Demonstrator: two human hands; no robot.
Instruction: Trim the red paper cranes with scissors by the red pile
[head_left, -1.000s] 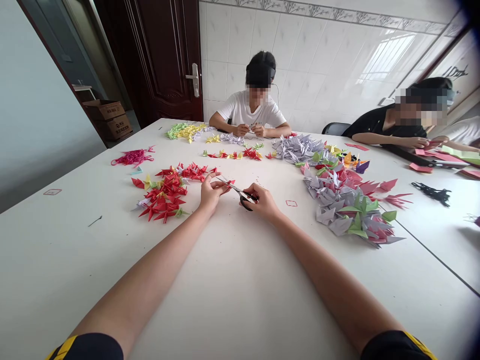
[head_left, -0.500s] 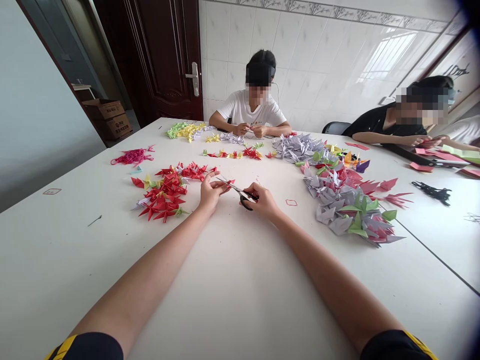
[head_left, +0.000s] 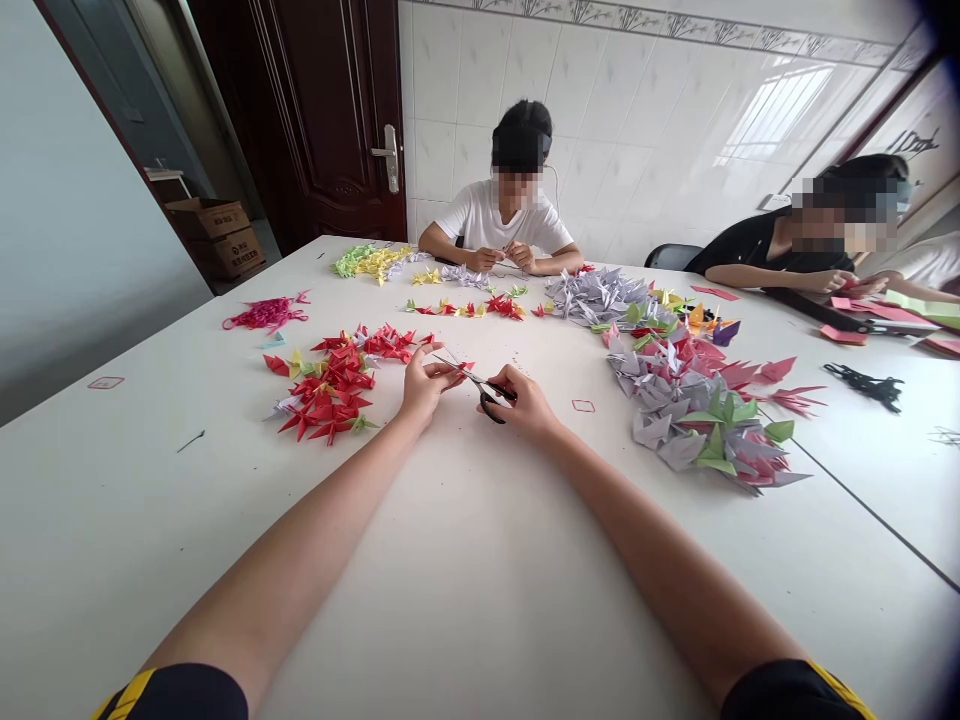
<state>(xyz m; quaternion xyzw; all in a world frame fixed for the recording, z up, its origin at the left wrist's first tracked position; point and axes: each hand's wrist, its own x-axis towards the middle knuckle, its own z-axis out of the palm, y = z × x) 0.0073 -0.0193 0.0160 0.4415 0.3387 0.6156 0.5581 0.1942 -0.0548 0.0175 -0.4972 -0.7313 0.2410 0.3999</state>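
Note:
My right hand [head_left: 523, 402] is closed around the black handles of a pair of scissors [head_left: 491, 401]. Their metal blades point left and are slightly parted. My left hand [head_left: 424, 384] pinches a small red paper crane [head_left: 466, 367] that lies at the blades; most of it is hidden by the fingers and the scissors. Close by on the left spreads a pile of red paper cranes [head_left: 337, 385] with a few yellow, green and pale ones. Tiny red scraps [head_left: 516, 357] lie on the tabletop just beyond the scissors.
A large heap of lilac, pink and green cranes [head_left: 675, 400] lies to the right. Pink cord [head_left: 266, 313] is at the left, black cord [head_left: 864, 385] far right. Opposite sits a person in white [head_left: 510, 225]; another in black [head_left: 772, 245] handles paper at the right.
My hands have barely moved. The red crane shows a little more beside the blades. Across the table, the person in white has raised one hand slightly.

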